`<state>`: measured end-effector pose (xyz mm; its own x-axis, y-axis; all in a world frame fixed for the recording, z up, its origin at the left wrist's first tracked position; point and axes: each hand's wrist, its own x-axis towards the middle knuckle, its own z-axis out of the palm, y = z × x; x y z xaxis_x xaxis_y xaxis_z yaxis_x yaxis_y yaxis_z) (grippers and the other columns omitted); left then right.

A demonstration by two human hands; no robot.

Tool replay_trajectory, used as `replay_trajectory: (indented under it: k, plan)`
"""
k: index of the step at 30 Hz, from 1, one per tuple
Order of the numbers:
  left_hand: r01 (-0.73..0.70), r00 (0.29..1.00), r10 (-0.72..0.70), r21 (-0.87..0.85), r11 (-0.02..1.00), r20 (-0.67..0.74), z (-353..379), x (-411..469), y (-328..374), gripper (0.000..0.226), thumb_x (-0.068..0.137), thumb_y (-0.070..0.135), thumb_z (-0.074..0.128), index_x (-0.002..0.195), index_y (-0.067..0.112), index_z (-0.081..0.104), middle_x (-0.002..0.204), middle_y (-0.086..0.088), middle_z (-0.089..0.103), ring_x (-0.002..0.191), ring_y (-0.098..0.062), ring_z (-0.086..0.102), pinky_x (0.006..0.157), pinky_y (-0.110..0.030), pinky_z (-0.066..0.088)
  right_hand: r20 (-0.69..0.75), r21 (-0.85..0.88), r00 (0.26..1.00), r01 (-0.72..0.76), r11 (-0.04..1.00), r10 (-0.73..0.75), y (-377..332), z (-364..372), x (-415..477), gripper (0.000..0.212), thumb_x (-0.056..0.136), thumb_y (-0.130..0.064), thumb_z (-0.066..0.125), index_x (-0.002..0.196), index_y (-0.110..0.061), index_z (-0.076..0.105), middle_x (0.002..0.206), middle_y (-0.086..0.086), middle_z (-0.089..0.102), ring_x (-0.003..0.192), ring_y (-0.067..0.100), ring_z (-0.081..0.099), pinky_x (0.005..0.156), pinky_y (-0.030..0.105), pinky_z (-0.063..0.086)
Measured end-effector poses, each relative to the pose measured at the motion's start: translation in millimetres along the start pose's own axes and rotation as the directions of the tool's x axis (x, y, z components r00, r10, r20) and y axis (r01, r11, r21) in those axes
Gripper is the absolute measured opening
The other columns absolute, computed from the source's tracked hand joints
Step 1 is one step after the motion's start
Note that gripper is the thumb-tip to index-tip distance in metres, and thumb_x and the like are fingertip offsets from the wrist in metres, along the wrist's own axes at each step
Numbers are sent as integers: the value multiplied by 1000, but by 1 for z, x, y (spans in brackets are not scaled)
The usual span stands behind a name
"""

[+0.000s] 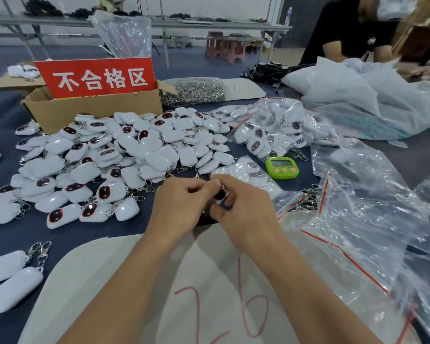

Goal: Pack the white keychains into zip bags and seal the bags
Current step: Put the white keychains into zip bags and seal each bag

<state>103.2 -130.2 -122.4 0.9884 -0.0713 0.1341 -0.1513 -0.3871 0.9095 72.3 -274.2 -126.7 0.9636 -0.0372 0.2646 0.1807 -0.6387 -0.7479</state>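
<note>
- One white keychain (220, 194) is held between both hands, above the near part of the surface (85, 234).
- A pile of keychains (124, 155) – too many to be counted – is heaped behind it.
- At least two filled zip bags (271, 130) and one green timer (281, 167) are seen to the right.
- The left hand (181, 209) and right hand (246, 217) are brought together – fingers (230, 181) curled narrowly, pinching the keychain.

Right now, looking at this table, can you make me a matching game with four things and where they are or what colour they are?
Things:
1 timer
2 sign
3 cardboard box
4 held keychain

Matches:
a red with white characters
b pinched between the left hand and the right hand
c green
d brown, behind the keychain pile

Pairs: 1-c, 2-a, 3-d, 4-b
</note>
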Motion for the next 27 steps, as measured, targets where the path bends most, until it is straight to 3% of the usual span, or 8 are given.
replay_trajectory:
  k: [3,5,8,10,14,17,20,27]
  plan:
    - [11,998,-11,-9,1000,61,4,-1,0,21,91,52,69,81,39,81,73,9,76,69,-5,67,62,-12,45,-63,103,995,-72,992,78,4,0,3,16,85,-19,74,95,-30,68,75,-14,69,67,9,61,64,24,52]
    - [43,996,-34,-115,992,82,4,1,-2,16,92,39,72,81,35,82,77,5,78,72,-8,68,68,-13,47,-102,202,984,-120,972,143,3,3,3,14,87,-17,73,92,-28,66,77,-5,70,67,20,61,69,41,56]
    - [108,994,-102,-191,976,44,2,5,-3,15,89,33,75,76,35,83,74,0,77,71,-14,68,75,-26,51,-126,270,971,-164,949,203,1,5,3,20,86,-20,77,92,-34,64,77,-8,71,66,13,65,64,29,56]
    - [120,991,-127,-175,977,-28,1,6,-5,13,86,40,76,74,42,81,60,3,67,57,-8,55,63,-19,45,-175,230,968,-135,964,177,4,0,4,20,86,-22,79,97,-35,68,81,-15,71,75,3,67,69,15,50]
    - [106,978,-101,19,994,-182,-2,3,-9,14,82,48,69,71,42,76,51,6,61,47,0,51,55,-23,41,-282,-95,948,-181,979,148,17,-22,8,35,93,-22,66,126,-33,67,130,-4,64,123,18,54,96,23,34]
    - [149,973,-118,153,977,-198,-3,2,-8,16,84,43,66,71,47,73,58,16,67,59,3,60,57,-28,41,-153,-243,973,-207,948,174,23,-27,12,46,98,-28,61,144,-29,57,164,0,37,152,21,23,121,37,21]
    - [159,978,-102,334,929,-183,1,1,-8,22,87,41,58,71,35,73,57,17,66,62,-2,62,59,-29,45,19,-381,988,-134,915,153,26,-25,16,56,99,-49,56,153,-35,46,173,-1,13,159,20,2,127,40,3]
    - [164,976,-86,417,894,-198,5,3,-10,26,89,40,56,74,27,73,60,26,64,62,-2,58,55,-25,38,142,-370,982,-61,927,121,30,-27,21,56,99,-47,57,153,-44,43,171,-8,20,156,13,9,124,33,0]
